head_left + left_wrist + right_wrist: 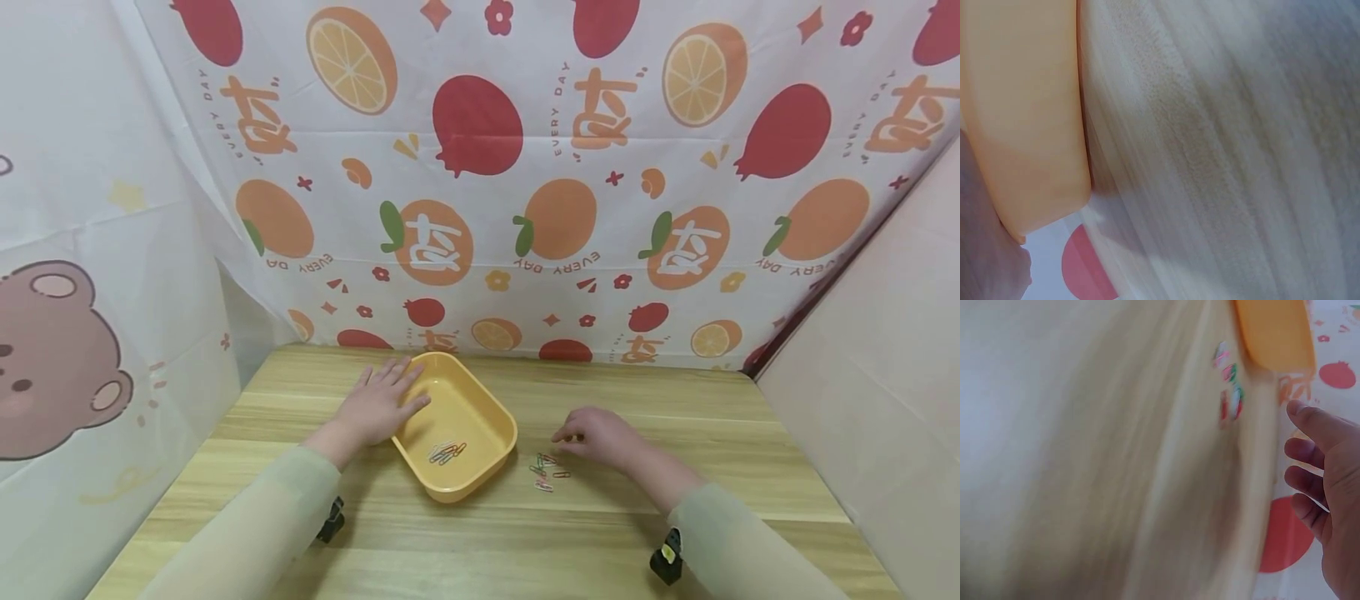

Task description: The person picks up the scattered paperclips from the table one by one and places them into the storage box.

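A yellow tray (487, 406) sits on the table with several paper clips (447, 452) gathered at its near end. My left hand (377, 406) rests over its left rim, fingers spread and the thumb reaching over the inside. In the left wrist view, the tray's outer wall (1029, 125) stands beside part of the hand (988, 250). Right of the tray, a small group of coloured paper clips (542, 467) lies on the wood. Just beyond them hovers my right hand (600, 435). The right wrist view shows this hand (1341, 469) with loosely bent fingers and nothing visible between them.
The wood-grain table (495, 550) ends at a fruit-print cloth (525, 317) behind the tray. A bear-print cloth (60, 358) hangs at the left and a pale cloth (885, 383) at the right. Dark wrist devices (666, 557) sit under the sleeves.
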Tool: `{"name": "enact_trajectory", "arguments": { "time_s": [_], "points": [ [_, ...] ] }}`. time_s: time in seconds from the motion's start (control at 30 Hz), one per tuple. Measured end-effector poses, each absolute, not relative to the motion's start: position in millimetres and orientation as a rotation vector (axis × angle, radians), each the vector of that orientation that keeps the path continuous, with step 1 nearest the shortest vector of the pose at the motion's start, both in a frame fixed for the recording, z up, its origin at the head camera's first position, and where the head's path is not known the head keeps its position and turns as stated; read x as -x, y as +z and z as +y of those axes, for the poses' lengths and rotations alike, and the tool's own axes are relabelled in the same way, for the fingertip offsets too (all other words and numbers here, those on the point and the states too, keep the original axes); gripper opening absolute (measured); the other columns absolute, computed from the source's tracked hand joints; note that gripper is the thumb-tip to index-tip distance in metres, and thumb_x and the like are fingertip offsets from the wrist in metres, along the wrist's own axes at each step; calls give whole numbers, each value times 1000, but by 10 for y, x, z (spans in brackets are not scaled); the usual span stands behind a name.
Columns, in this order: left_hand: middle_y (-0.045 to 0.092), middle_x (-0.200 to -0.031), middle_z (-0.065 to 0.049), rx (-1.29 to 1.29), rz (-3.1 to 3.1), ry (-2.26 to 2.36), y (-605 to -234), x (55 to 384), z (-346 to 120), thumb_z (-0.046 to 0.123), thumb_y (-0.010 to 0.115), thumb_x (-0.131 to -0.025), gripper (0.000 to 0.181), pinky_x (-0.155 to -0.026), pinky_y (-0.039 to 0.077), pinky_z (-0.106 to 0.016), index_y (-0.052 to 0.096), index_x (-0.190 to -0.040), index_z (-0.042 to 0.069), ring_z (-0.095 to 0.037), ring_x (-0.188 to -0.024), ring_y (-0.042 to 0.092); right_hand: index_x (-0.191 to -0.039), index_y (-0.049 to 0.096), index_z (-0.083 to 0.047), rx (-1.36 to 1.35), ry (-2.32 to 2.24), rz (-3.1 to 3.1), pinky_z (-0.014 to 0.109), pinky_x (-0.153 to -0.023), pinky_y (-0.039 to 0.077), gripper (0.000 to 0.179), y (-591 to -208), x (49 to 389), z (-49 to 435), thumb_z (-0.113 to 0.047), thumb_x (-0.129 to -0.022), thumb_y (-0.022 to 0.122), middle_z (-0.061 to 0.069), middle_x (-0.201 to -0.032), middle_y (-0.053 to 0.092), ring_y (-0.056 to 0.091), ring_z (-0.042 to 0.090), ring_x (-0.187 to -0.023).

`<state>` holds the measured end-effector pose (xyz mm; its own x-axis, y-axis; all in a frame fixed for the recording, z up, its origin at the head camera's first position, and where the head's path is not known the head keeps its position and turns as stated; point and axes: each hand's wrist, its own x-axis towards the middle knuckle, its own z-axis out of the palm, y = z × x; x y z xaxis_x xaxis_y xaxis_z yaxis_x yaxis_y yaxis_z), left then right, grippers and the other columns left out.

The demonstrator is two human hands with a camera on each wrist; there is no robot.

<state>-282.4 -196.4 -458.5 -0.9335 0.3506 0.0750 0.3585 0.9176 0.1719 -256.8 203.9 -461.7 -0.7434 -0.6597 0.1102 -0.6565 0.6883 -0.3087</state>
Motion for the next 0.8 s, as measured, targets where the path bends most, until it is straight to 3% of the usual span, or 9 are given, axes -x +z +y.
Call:
{"name": "enact_trajectory", "arguments": {
  "time_s": [0.57, 0.8],
  "points": [
    [19, -164, -13, 555, -3044, -294, -4576, 2815, -1956, 62, 33, -101, 73, -119, 5, -61, 26, -159, 18, -39, -149, 15, -97, 79, -27, 1097, -525, 2841, 29, -80, 54, 9, -4862, 2397, 2288, -31, -91, 74, -22, -90, 63, 59, -2, -85],
    [18, -164, -12, 546, -3047, -309, -4566, 2822, -1947, 58, 37, -102, 70, -119, 3, -61, 27, -158, 18, -38, -150, 14, -97, 79, -27, 1166, -474, 2841, 29, -78, 54, 9, -4878, 2371, 2256, -31, -91, 74, -21, -89, 62, 57, -2, -83]
  ]
}}
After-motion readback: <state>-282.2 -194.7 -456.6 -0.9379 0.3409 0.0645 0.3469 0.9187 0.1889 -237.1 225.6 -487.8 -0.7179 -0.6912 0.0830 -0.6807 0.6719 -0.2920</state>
